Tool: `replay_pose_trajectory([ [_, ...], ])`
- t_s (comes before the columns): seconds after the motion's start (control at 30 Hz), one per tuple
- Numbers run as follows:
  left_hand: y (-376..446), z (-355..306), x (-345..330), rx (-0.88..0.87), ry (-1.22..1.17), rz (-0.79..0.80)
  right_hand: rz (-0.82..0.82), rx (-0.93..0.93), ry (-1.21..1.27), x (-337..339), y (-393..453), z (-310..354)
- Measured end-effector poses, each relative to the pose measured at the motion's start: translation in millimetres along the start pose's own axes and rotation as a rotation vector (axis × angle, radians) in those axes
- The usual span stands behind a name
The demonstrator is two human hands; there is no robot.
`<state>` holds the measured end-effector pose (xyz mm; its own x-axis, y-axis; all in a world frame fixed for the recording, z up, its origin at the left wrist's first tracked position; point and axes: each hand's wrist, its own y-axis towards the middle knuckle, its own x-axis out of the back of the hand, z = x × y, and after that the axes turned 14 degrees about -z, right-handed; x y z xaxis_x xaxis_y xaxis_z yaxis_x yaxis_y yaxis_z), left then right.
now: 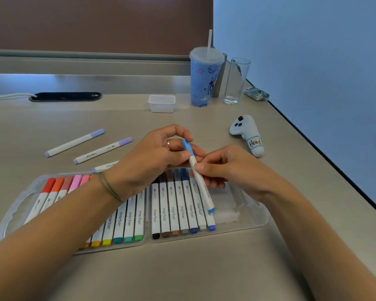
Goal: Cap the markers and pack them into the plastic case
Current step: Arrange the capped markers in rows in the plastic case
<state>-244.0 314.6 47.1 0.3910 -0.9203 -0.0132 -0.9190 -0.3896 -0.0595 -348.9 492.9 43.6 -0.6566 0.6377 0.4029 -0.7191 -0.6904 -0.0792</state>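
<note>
A beige table [182,268] fills the near and middle ground, its dark right edge running diagonally toward the far corner. Along its far side stands a low grey partition rail [85,64] with a brown wall panel [96,20] above it, and a black oval cable slot [65,96] is set into the tabletop at far left, with white cables [7,97] leading into it. To the right rises a plain pale blue wall [313,51], lit evenly and softly.
</note>
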Motion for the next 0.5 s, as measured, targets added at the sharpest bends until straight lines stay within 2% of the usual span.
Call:
replay_pose_trajectory([
  [0.1,1,1,-1,-0.003,0.007,0.033,0.028,-0.052,-0.009,0,0,1],
  [0.2,0,3,-3,-0.043,0.107,-0.006,0.039,-0.066,-0.057,3,-2,2],
  [0.27,1,5,-3,-0.089,0.267,-0.057,0.022,-0.081,-0.082,7,-2,3],
  [0.37,3,10,-1,-0.174,0.644,-0.090,0.013,-0.144,-0.148,14,-1,4],
  [0.5,3,15,-2,-0.192,0.842,-0.048,0.077,-0.227,-0.233,15,-4,3],
])
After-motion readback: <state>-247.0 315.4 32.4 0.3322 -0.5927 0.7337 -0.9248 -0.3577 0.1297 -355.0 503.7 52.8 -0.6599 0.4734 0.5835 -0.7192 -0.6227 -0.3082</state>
